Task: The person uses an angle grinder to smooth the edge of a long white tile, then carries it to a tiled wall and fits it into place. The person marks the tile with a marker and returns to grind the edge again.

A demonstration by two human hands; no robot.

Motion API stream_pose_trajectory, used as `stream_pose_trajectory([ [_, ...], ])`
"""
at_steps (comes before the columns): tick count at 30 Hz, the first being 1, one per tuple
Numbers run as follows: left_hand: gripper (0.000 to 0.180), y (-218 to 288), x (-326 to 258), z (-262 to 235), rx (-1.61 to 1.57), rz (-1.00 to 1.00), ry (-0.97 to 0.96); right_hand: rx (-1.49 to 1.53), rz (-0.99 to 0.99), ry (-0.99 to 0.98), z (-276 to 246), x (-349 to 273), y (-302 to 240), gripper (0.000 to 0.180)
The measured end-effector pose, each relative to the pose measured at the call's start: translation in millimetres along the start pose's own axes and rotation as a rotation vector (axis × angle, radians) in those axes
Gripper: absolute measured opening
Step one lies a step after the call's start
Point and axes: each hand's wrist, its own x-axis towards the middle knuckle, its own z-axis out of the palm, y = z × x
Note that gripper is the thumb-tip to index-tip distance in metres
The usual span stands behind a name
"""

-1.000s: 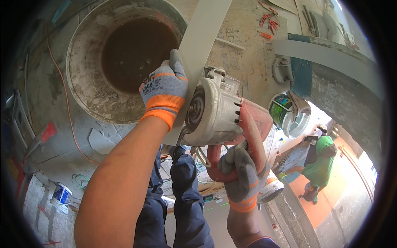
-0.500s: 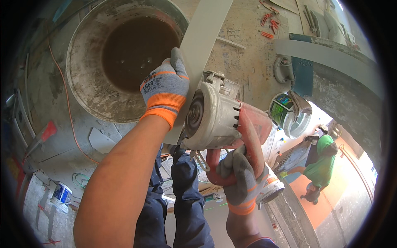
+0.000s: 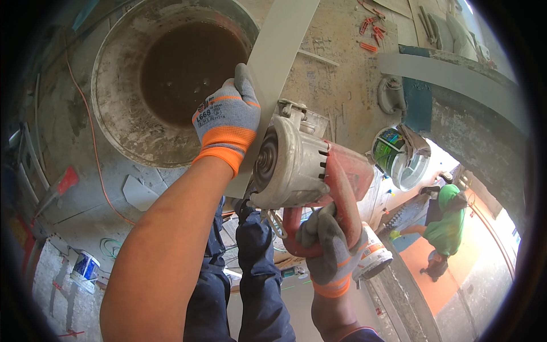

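Note:
A long pale grey tile strip [image 3: 285, 43] slants away from me, beside the rim of a large round tub. My left hand [image 3: 227, 111], in a grey glove with an orange cuff, is closed on the strip's left edge, thumb laid along its top. Against the strip's right side sits a dusty circular saw [image 3: 293, 162] with a metal guard and a red motor body. My right hand [image 3: 330, 242], gloved likewise, wraps round the saw's red loop handle. The blade's cutting edge is hidden by the guard and strip.
The tub [image 3: 117, 108] holds murky brown water. An orange cord [image 3: 91, 131] runs along the floor at left. Red clips [image 3: 370, 34] lie on the board at the far right. Buckets [image 3: 373, 251] stand at right, where a person in green [image 3: 447, 222] bends over an orange sheet.
The saw has shifted very slightly toward me and to the left along the strip, my right hand with it. My left hand stays in place. The person in green has moved slightly.

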Motion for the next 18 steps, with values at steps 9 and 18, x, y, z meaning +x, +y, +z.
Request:
stream_pose_trajectory([
  [9,0.063,1.7,-1.1,-2.0,-0.007,-0.02,-0.013,-0.001,-0.025,0.004,-0.2,-1.5,4.2,0.013],
  [18,0.065,-0.6,0.8,0.8,-0.027,-0.014,-0.014,-0.102,-0.052,-0.003,0.8,-3.0,4.3,0.011],
])
